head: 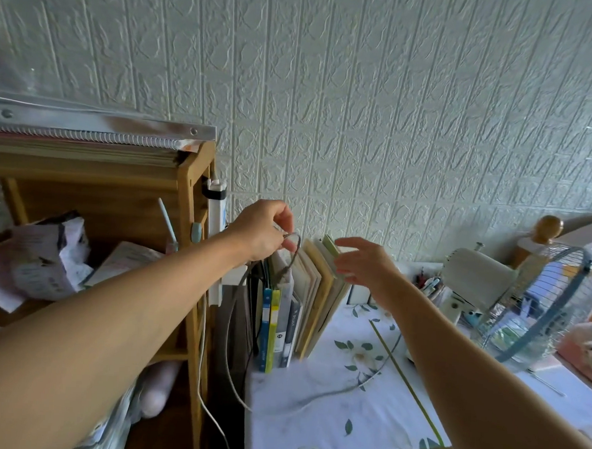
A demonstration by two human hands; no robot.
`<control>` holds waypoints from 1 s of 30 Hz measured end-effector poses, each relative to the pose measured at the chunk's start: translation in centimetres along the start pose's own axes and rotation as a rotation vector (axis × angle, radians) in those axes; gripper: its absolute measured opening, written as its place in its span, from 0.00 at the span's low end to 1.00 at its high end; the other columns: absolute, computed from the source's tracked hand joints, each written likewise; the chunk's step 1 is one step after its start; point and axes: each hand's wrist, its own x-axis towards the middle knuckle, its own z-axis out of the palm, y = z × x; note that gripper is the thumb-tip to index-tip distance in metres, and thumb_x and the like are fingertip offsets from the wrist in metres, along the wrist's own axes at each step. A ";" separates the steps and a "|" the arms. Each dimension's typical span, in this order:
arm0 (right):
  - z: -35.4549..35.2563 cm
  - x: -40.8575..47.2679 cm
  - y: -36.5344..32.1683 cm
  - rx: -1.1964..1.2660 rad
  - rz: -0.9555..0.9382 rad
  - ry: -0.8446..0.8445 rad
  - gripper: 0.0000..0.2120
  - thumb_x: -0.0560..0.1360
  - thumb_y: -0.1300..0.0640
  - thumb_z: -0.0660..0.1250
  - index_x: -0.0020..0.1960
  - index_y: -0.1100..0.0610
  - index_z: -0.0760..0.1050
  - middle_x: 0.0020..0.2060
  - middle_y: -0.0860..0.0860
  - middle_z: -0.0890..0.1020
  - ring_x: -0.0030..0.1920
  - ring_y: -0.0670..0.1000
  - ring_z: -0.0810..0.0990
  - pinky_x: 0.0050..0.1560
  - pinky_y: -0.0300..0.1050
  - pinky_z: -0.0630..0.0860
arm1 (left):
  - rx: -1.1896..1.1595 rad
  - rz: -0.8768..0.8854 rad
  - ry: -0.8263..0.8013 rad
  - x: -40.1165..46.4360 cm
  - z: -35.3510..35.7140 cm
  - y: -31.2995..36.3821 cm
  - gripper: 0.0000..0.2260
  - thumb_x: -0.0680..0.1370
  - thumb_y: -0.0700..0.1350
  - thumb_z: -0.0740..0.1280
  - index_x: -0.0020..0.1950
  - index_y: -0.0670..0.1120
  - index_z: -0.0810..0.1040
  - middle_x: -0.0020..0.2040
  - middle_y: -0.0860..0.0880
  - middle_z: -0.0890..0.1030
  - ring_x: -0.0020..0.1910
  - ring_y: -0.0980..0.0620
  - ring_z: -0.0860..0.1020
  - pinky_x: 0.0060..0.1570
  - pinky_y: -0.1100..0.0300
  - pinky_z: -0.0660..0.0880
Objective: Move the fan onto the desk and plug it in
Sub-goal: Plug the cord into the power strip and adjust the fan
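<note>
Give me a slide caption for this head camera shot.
Left hand pinches the fan's cord; fan sits on the desk.

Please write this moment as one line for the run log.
fan: on desk | left hand: pinches cord above books | right hand: open, empty | plug: not seen

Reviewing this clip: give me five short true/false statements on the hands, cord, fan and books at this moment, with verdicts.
1. The left hand pinches the grey cord. True.
2. The right hand grips the fan. False: it is open, beside the upright books, holding nothing.
3. The fan stands on the desk. True.
4. The cord runs across the floral desk cover. True.
5. The books lie flat in a pile. False: they stand upright, leaning, next to the wooden shelf.
</note>
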 end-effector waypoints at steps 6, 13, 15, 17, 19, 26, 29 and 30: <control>2.7 2.4 -0.1 -0.232 -0.171 -0.086 0.07 0.72 0.61 0.70 0.47 0.50 0.80 0.25 0.45 0.74 0.26 0.45 0.69 0.27 0.34 0.68 | -0.026 0.051 -0.009 1.6 0.2 -0.1 0.17 0.73 0.26 0.59 0.37 0.48 0.70 0.46 0.43 0.75 0.40 0.49 0.84 0.49 0.42 0.78; 0.4 8.4 3.1 -0.414 -0.181 -0.027 0.05 0.72 0.59 0.69 0.38 0.57 0.80 0.28 0.52 0.78 0.27 0.48 0.74 0.32 0.39 0.72 | 0.148 -0.064 0.182 5.9 1.2 -3.6 0.14 0.74 0.29 0.62 0.36 0.47 0.74 0.45 0.46 0.79 0.37 0.55 0.81 0.35 0.66 0.77; -0.1 10.9 3.7 -0.442 -0.202 -0.044 0.05 0.71 0.59 0.70 0.37 0.54 0.80 0.26 0.49 0.78 0.26 0.46 0.74 0.27 0.31 0.71 | 0.259 -0.083 0.135 7.2 2.2 -4.8 0.13 0.72 0.28 0.64 0.35 0.45 0.78 0.44 0.46 0.81 0.40 0.52 0.81 0.40 0.64 0.77; -0.1 13.4 4.0 -0.443 -0.220 -0.053 0.02 0.70 0.59 0.71 0.39 0.54 0.82 0.26 0.46 0.78 0.25 0.43 0.74 0.24 0.25 0.67 | 0.350 -0.122 0.109 8.5 3.1 -5.8 0.12 0.71 0.29 0.65 0.36 0.44 0.81 0.45 0.45 0.83 0.48 0.49 0.81 0.50 0.58 0.78; 0.1 16.1 4.6 -0.442 -0.228 -0.056 0.02 0.69 0.59 0.72 0.40 0.54 0.82 0.28 0.45 0.79 0.27 0.42 0.75 0.24 0.24 0.67 | 0.408 -0.173 0.124 9.9 4.0 -7.1 0.12 0.72 0.31 0.65 0.38 0.46 0.83 0.48 0.46 0.84 0.51 0.49 0.81 0.53 0.59 0.76; 2.4 24.3 7.3 -0.441 -0.154 -0.054 0.09 0.68 0.62 0.70 0.31 0.54 0.76 0.25 0.51 0.78 0.24 0.49 0.76 0.26 0.40 0.75 | 0.522 -0.322 0.119 15.2 7.8 -10.8 0.16 0.73 0.30 0.63 0.54 0.45 0.83 0.56 0.44 0.82 0.55 0.46 0.79 0.54 0.59 0.75; 3.3 26.4 8.4 -0.513 -0.170 -0.076 0.11 0.68 0.59 0.70 0.29 0.51 0.75 0.25 0.47 0.79 0.25 0.46 0.76 0.27 0.38 0.73 | 0.571 -0.431 0.084 16.7 8.9 -12.4 0.16 0.73 0.31 0.63 0.55 0.45 0.81 0.57 0.43 0.81 0.54 0.44 0.79 0.48 0.58 0.77; 3.6 26.9 8.7 -0.529 -0.175 -0.090 0.11 0.69 0.58 0.70 0.29 0.50 0.75 0.25 0.47 0.79 0.25 0.46 0.76 0.26 0.36 0.73 | 0.583 -0.460 0.071 17.0 9.2 -12.9 0.15 0.73 0.31 0.63 0.55 0.45 0.80 0.57 0.43 0.80 0.53 0.43 0.79 0.47 0.57 0.77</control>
